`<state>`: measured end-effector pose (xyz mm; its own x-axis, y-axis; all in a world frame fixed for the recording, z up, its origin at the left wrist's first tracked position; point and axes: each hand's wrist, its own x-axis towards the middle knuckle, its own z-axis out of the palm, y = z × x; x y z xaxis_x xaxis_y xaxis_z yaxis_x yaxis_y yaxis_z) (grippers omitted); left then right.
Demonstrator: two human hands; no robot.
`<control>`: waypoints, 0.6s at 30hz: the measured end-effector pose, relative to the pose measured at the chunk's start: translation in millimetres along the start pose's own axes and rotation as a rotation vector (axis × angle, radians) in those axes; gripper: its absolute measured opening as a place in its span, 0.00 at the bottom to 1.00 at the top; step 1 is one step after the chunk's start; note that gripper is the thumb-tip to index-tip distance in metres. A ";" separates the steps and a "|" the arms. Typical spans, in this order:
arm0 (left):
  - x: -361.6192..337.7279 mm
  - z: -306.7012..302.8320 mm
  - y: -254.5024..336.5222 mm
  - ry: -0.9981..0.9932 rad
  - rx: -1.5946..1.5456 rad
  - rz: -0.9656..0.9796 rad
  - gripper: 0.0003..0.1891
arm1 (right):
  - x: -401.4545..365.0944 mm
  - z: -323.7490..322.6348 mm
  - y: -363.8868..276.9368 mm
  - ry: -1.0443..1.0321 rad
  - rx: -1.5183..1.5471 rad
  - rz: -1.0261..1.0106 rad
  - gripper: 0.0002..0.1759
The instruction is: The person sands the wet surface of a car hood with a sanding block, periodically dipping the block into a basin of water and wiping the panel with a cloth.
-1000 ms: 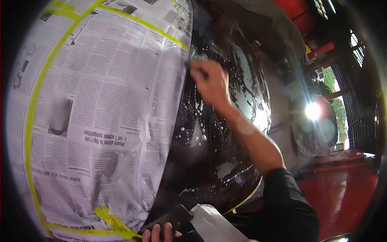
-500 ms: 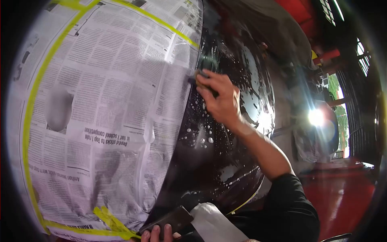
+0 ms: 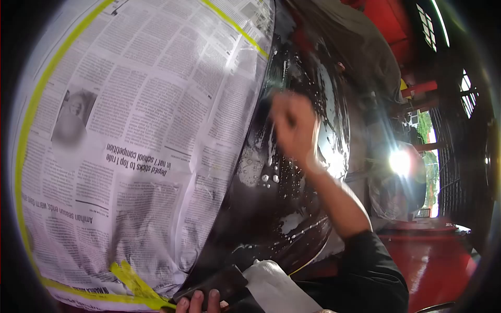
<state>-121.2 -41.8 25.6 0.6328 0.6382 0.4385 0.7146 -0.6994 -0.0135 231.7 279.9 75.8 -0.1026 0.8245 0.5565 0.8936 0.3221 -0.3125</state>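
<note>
My right hand (image 3: 296, 125) is closed and smeared by motion over a wet, dark, glossy vehicle panel (image 3: 245, 208). A small dark pad showed in its fingers half a second ago; the blur now mostly hides it. Soapy drops and bubbles (image 3: 266, 178) dot the panel around and below that hand. At the bottom edge, the fingers of my left hand (image 3: 197, 302) are closed on a flat dark rectangular block (image 3: 222, 281), which looks like rubber. A pale grey cloth-like piece (image 3: 274, 284) lies beside the block.
Newspaper sheets (image 3: 151, 115) cover the surface on the left, edged with yellow masking tape (image 3: 39, 99). A loose tape tail (image 3: 130, 281) sticks up near my left hand. Beyond the panel are a grey cover (image 3: 360, 47), a bright light (image 3: 400, 163) and a red surface (image 3: 425, 255).
My right hand has moved a little right across the panel, away from the newspaper edge. The view has shifted slightly. My left hand still grips the block.
</note>
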 end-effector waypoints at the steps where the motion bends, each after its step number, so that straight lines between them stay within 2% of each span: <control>1: -5.0 4.2 1.3 0.043 -0.013 -0.047 0.20 | 33.1 5.6 26.9 0.010 -0.065 0.220 0.15; 2: -10.0 8.5 2.6 0.087 -0.028 -0.094 0.21 | 61.5 11.4 52.6 0.096 -0.073 0.283 0.16; 3: -15.8 8.7 -6.7 0.078 0.023 0.050 0.20 | 74.6 11.1 52.6 0.064 -0.014 0.413 0.16; 5: -5.6 10.1 -24.5 0.087 0.080 0.198 0.19 | 46.3 -1.4 30.7 0.000 -0.143 0.309 0.16; 6: 10.9 7.9 -28.1 0.163 0.088 0.141 0.18 | 15.5 -6.0 18.3 0.034 -0.097 0.139 0.15; 7: 15.3 4.8 -25.0 0.196 0.091 0.118 0.18 | -12.2 -11.3 -6.6 0.045 -0.074 0.084 0.14; 8: 19.8 1.4 -22.0 0.230 0.094 0.094 0.18 | -30.0 -18.2 -31.1 0.022 -0.021 0.104 0.13; 9: 15.5 -1.0 -12.2 0.160 0.048 -0.002 0.18 | -37.4 -22.8 -44.7 0.002 0.037 0.121 0.12; 11: 7.8 -1.1 -5.5 0.081 0.009 -0.073 0.18 | 8.4 -11.1 -13.3 -0.024 -0.024 0.168 0.12; 13: 3.3 4.0 -6.4 0.120 0.001 -0.062 0.18 | 48.6 1.2 19.5 -0.049 -0.089 0.222 0.11; 14: 1.1 5.5 -7.2 0.131 -0.003 -0.051 0.19 | 59.2 8.6 31.0 0.006 -0.003 0.163 0.10; 17: 12.9 -3.5 -15.3 0.107 0.006 0.012 0.19 | 29.1 0.0 37.6 0.068 0.107 0.081 0.09; 18: 36.9 -24.1 -10.6 0.014 -0.005 -0.163 0.19 | 7.8 -11.5 23.4 0.020 0.126 0.055 0.10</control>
<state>-112.6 -18.6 63.6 0.5045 0.7385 0.4473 0.8058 -0.5888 0.0633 256.8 288.6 81.7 -0.0449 0.8337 0.5503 0.8355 0.3334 -0.4369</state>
